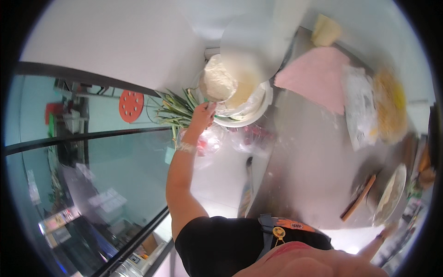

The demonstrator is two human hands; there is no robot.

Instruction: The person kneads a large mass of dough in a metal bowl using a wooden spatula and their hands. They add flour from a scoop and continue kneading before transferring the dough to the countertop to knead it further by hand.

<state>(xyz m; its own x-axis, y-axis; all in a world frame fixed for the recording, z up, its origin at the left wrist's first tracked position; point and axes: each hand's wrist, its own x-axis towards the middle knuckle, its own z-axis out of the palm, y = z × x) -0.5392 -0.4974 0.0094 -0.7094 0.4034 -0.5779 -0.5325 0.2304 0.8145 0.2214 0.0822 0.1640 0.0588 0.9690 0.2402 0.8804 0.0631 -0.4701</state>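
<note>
My left hand point(204, 117) reaches forward and is closed on the handle of a scoop point(219, 83) heaped with white, flour-like powder. The scoop is over a round white tub point(267, 100) containing a pale bag or liner and more pale material. A blurred, translucent round thing point(254, 45) partly covers the tub. Green leafy stalks point(176, 107) are left of my left hand. At the far right, my blurred right hand point(389, 230) is near the lower rim of a bowl point(391, 195) with pale powder inside; whether it touches the bowl is unclear.
A steel-looking worktable point(311, 155) bears a wooden rolling pin point(358, 199), a pink cloth point(318, 76), a white plastic bag point(360, 107) and a bag of yellowish food point(391, 104). Plastic bags point(211, 140) are below the tub. A dark-framed glass partition point(128, 169) stands left.
</note>
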